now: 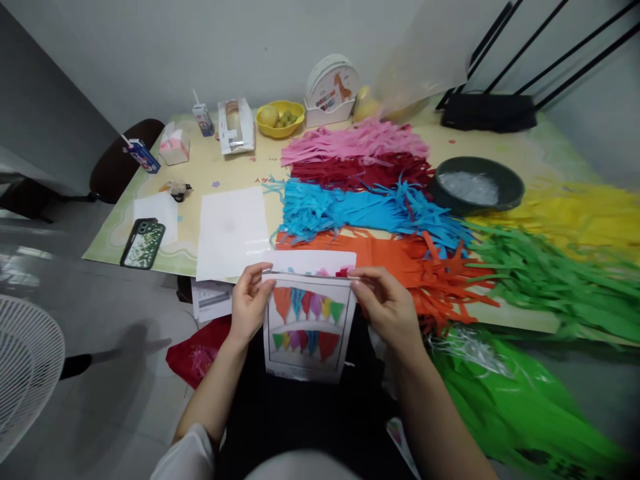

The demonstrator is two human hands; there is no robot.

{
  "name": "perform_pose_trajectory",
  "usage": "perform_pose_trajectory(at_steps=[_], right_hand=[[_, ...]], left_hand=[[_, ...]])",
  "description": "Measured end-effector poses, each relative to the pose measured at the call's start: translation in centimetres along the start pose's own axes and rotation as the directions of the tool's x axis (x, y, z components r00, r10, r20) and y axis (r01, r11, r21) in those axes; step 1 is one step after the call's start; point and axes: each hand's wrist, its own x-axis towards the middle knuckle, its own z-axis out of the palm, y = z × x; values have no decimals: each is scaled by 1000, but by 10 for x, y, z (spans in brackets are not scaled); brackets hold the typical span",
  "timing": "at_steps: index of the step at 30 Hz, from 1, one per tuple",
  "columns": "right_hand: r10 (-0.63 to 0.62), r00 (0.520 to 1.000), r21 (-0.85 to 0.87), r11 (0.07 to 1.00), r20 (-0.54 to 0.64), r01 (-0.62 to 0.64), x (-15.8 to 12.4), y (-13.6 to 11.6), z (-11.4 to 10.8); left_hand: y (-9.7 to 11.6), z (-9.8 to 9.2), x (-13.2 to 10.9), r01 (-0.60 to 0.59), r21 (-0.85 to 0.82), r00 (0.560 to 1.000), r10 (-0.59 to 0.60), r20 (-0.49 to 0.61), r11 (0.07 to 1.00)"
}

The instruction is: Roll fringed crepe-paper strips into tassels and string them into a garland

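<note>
Pinching printed sheet point(307, 333) by top corners: left hand point(249, 303) fingers closed on left, right hand point(387, 310) fingers on right.

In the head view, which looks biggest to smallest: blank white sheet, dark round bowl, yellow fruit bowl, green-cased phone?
1. Blank white paper sheet.
2. Dark round bowl.
3. Yellow plastic fruit bowl and green-cased phone look alike; the bowl sits farther away, so unranked.
</note>
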Motion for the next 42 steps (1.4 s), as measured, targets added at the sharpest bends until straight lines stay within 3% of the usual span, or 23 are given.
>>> perform_pose_trajectory(at_steps=[5,12,16,20,24,26,31,36,39,42], right_hand=[[42,999,-19,999,5,-42,-4,7,-4],[151,987,103,982,50,-156,-14,27,-9],[174,976,93,978,129,-187,-16,32,-13],[186,965,52,979,185,-199,-11,31,-17],[192,958,23,979,214,-201,-3,28,-20],[188,954,-11,982,233,-191,0,27,-22],[146,946,-150,983,289,-105,2,21,-26],[-34,923,-229,965,382,131,1,19,-30],[-118,892,-182,959,436,216,1,20,-33],[-108,870,-180,959,481,219,2,17,-35]], left_hand=[[-7,-5,-3,27,59,1000,-27,-12,998],[-13,-18,-3,137,76,982,-145,119,988],[-15,-21,0,310,-10,941,-305,143,951],[-13,-22,6,409,-99,901,-384,201,907],[-12,-22,13,496,-22,836,-470,284,868],[-11,-22,15,508,2,825,-487,287,861],[-8,-20,17,470,58,831,-464,307,881],[-8,-22,18,242,159,873,-287,396,957],[-7,-24,18,101,151,845,-165,509,983],[-3,-26,19,49,182,802,-147,578,982]])
